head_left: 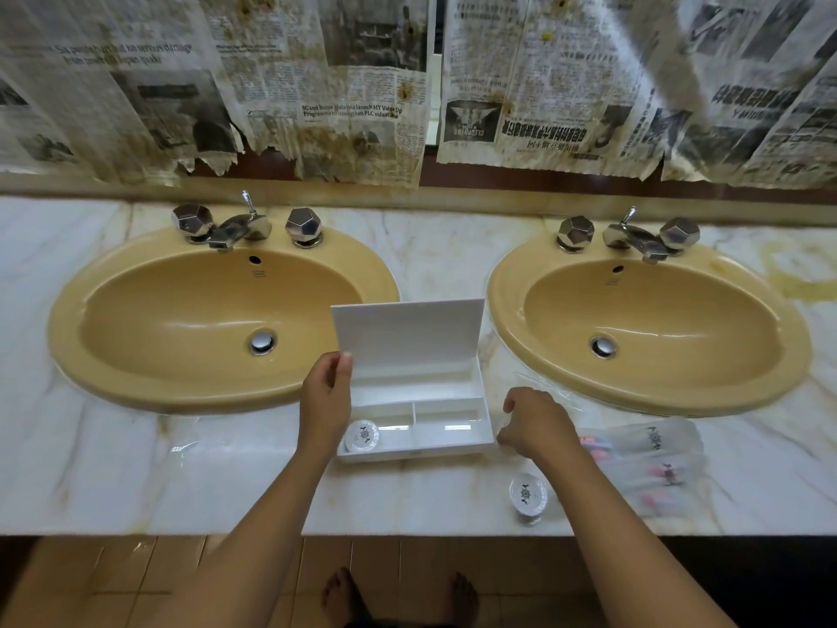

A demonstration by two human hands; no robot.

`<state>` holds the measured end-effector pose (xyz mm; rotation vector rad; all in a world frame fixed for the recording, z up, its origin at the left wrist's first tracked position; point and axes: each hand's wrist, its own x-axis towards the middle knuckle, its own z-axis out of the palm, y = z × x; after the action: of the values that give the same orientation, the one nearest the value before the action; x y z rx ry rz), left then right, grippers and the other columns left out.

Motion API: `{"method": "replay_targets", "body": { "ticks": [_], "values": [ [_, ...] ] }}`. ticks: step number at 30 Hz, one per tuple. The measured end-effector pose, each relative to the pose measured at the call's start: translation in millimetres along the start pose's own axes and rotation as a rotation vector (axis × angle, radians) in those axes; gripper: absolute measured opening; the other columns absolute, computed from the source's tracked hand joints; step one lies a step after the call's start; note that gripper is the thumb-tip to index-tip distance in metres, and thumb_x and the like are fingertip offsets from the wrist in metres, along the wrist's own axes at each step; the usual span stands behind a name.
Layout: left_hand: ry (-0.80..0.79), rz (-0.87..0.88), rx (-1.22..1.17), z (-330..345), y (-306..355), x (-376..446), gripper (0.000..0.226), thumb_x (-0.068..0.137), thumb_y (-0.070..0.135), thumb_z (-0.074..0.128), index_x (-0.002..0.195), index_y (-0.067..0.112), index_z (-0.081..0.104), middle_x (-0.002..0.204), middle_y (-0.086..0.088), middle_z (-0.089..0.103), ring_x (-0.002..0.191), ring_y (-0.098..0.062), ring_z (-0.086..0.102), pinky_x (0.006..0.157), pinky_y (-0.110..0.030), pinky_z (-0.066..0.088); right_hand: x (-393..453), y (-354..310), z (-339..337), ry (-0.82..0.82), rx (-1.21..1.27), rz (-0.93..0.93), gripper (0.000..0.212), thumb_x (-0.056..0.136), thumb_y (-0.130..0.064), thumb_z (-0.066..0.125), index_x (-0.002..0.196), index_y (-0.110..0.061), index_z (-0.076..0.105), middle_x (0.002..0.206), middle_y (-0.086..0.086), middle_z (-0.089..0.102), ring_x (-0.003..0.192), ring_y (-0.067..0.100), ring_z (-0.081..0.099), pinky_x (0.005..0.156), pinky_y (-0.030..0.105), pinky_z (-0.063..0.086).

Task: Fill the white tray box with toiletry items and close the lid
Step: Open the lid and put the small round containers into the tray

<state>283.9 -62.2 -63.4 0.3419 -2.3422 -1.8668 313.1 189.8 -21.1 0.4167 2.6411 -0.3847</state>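
The white tray box (453, 439) sits on the marble counter between two sinks, its lid (407, 333) raised upright. My left hand (324, 401) pinches the lid's lower left edge. One round white toiletry packet (361, 436) lies in the box's front left compartment. The other compartments look bare. My right hand (534, 423) hovers just right of the box with fingers curled down over clear plastic wrapping; what it holds is hidden. A second round packet (526, 495) lies on the counter near the front edge. Clear-wrapped toiletry items (652, 460) lie to the right.
Two tan sinks (217, 392) (652, 401) flank the box, each with chrome taps behind. Newspaper sheets (362, 83) hang over the mirror. The counter's front edge (407, 532) runs just below the packets, with tiled floor and my bare feet beneath.
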Motion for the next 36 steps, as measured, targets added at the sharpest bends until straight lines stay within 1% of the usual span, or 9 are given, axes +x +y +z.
{"method": "replay_targets", "body": {
  "ticks": [3, 6, 10, 12, 15, 22, 26, 30, 36],
  "values": [
    [-0.036, -0.016, 0.013, -1.8, -3.5, -8.7, 0.01, 0.098, 0.02, 0.051, 0.102, 0.016, 0.06, 0.089, 0.009, 0.063, 0.077, 0.004, 0.055, 0.068, -0.005, 0.039, -0.5, -3.7, -10.4, 0.044, 0.031, 0.007, 0.029, 0.081, -0.021, 0.065, 0.108, -0.013, 0.057, 0.116, 0.007, 0.052, 0.098, 0.03, 0.06, 0.08, 0.034, 0.05],
    [-0.023, -0.02, 0.01, -2.9, -9.7, -15.0, 0.021, 0.098, 0.019, 0.05, 0.118, 0.019, 0.056, 0.11, 0.011, 0.064, 0.102, 0.003, 0.058, 0.079, -0.002, 0.039, -6.7, -16.8, -23.2, 0.179, 0.128, -0.032, 0.033, 0.083, -0.03, 0.067, 0.109, -0.015, 0.055, 0.117, 0.007, 0.049, 0.095, 0.031, 0.061, 0.078, 0.035, 0.048],
    [0.015, -0.01, -0.019, -1.2, -5.0, -13.3, 0.014, 0.099, 0.018, 0.047, 0.113, 0.02, 0.048, 0.103, 0.012, 0.059, 0.097, 0.006, 0.058, 0.076, -0.003, 0.041, -28.8, -60.5, -35.4, 0.314, 0.249, -0.219, 0.028, 0.081, -0.034, 0.067, 0.099, -0.017, 0.052, 0.1, 0.005, 0.055, 0.087, 0.028, 0.059, 0.07, 0.032, 0.042],
    [0.039, -0.001, -0.034, 0.0, -2.8, -10.9, 0.008, 0.099, 0.016, 0.047, 0.107, 0.016, 0.045, 0.097, 0.012, 0.057, 0.089, 0.011, 0.058, 0.071, -0.003, 0.041, -39.4, -84.9, -28.2, 0.242, 0.233, -0.309, 0.025, 0.08, -0.035, 0.066, 0.091, -0.017, 0.051, 0.09, 0.004, 0.061, 0.083, 0.028, 0.059, 0.065, 0.03, 0.041],
    [0.037, 0.002, -0.012, -0.4, -4.8, -7.1, 0.004, 0.098, 0.017, 0.048, 0.1, 0.015, 0.045, 0.09, 0.011, 0.056, 0.082, 0.008, 0.058, 0.068, -0.009, 0.042, -46.5, -111.9, -3.7, 0.098, 0.126, -0.39, 0.022, 0.08, -0.033, 0.063, 0.079, -0.018, 0.048, 0.085, 0.004, 0.063, 0.085, 0.028, 0.058, 0.063, 0.03, 0.039],
    [0.034, -0.011, -0.053, -3.9, -8.4, -5.2, 0.005, 0.098, 0.015, 0.049, 0.098, 0.01, 0.047, 0.087, 0.007, 0.059, 0.077, 0.005, 0.057, 0.066, -0.009, 0.041, -44.4, -140.4, 19.3, 0.059, -0.086, -0.493, 0.022, 0.083, -0.03, 0.063, 0.074, -0.014, 0.051, 0.077, 0.005, 0.055, 0.074, 0.025, 0.05, 0.062, 0.029, 0.037],
    [-0.006, -0.02, -0.043, 1.2, -4.2, -5.7, 0.005, 0.098, 0.017, 0.048, 0.099, 0.012, 0.048, 0.085, 0.005, 0.059, 0.072, 0.008, 0.055, 0.061, -0.008, 0.039, -44.9, -140.7, 32.0, -0.01, -0.087, -0.461, 0.02, 0.083, -0.029, 0.063, 0.075, -0.014, 0.051, 0.078, 0.007, 0.055, 0.073, 0.023, 0.048, 0.063, 0.028, 0.036],
    [-0.106, -0.012, -0.02, 11.0, -2.1, -2.0, 0.004, 0.097, 0.015, 0.049, 0.101, 0.013, 0.05, 0.092, 0.006, 0.062, 0.082, 0.011, 0.057, 0.066, -0.004, 0.04, -43.6, -133.6, 32.1, -0.008, -0.079, -0.405, 0.012, 0.085, -0.023, 0.059, 0.08, -0.012, 0.056, 0.081, 0.009, 0.055, 0.074, 0.026, 0.046, 0.064, 0.029, 0.034],
    [-0.063, -0.003, -0.031, 16.8, -6.1, 0.4, 0.004, 0.097, 0.013, 0.05, 0.098, 0.01, 0.052, 0.092, 0.001, 0.062, 0.08, 0.007, 0.057, 0.07, -0.003, 0.041, -42.6, -131.6, 36.6, -0.06, 0.071, -0.342, 0.011, 0.084, -0.009, 0.05, 0.083, -0.006, 0.06, 0.089, 0.013, 0.064, 0.076, 0.029, 0.052, 0.063, 0.03, 0.04]
  ]
}}
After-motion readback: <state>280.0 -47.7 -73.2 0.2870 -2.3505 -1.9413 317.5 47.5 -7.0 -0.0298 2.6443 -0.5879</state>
